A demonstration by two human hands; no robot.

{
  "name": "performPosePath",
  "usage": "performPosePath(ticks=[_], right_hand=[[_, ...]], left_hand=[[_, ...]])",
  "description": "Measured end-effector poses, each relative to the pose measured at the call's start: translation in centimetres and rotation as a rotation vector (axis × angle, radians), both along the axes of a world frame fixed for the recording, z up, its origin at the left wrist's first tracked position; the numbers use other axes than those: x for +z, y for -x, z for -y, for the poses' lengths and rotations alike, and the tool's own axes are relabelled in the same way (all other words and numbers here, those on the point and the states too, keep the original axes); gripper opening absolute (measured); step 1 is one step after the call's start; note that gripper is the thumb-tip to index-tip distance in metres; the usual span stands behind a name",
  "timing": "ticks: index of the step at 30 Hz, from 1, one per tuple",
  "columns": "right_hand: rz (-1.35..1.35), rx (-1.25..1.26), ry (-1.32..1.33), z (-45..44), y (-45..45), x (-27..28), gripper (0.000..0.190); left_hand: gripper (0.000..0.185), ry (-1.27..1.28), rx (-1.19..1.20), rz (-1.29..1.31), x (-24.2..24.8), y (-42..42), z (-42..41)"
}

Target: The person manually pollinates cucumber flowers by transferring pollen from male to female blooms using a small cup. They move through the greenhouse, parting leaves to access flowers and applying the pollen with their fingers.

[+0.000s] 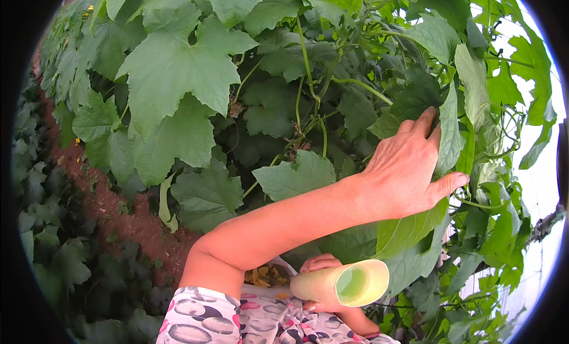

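My left hand (406, 166) reaches across to the vine leaves on the right, its back towards me. The fingers rest against a dark green leaf (418, 92), and the thumb stands well apart from them. A paler, edge-on leaf (451, 126) rises between index finger and thumb. Low in front of my body, my right hand (322, 262) is wrapped around a pale yellow-green plastic tube-like cup (318, 284). Its slanted mouth faces right and shows green inside; whether that is liquid cannot be told. Part of the right hand is hidden behind the cup.
Broad lobed leaves (178, 68) and twining green stems (306, 55) fill the view ahead. Yellow petals (266, 276) lie in a pale container at my waist, partly behind my forearm. Reddish bare soil (138, 228) runs along the left, beside lower dark foliage (66, 273).
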State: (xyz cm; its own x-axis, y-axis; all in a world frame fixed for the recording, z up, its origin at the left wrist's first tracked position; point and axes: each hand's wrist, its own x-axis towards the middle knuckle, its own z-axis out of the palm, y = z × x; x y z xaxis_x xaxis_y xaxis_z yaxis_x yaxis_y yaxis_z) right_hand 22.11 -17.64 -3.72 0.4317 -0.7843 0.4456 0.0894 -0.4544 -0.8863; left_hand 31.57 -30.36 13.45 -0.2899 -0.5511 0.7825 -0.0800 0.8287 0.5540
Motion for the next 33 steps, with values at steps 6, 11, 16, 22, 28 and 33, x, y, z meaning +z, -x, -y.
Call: performPosePath(ticks=[6,11,16,22,28,33], right_hand=[[0.001,-0.151,0.002,0.9,-4.2,1.2,0.064],[0.086,-0.286,-0.047,1.6,-9.3,0.6,0.065],[0.104,-0.460,-0.066,2.0,-15.2,1.6,0.070],[0.148,-0.496,-0.194,1.3,-19.3,1.6,0.068],[0.142,-0.432,-0.285,3.5,-19.2,0.1,0.066],[0.134,-0.304,-0.273,6.0,-17.7,0.8,0.066]], left_hand=[[0.086,0.021,-0.218,-0.041,-0.8,-2.2,1.7],[0.086,0.007,-0.422,-0.103,-1.5,-6.8,4.3],[0.065,-0.114,-0.479,-0.064,-0.3,-12.4,7.5],[0.053,-0.337,-0.511,-0.546,1.4,-18.4,10.7],[0.051,-0.272,-0.197,-0.614,2.6,-25.3,11.4],[0.035,-0.267,-0.501,-0.121,2.7,-23.5,10.9]])
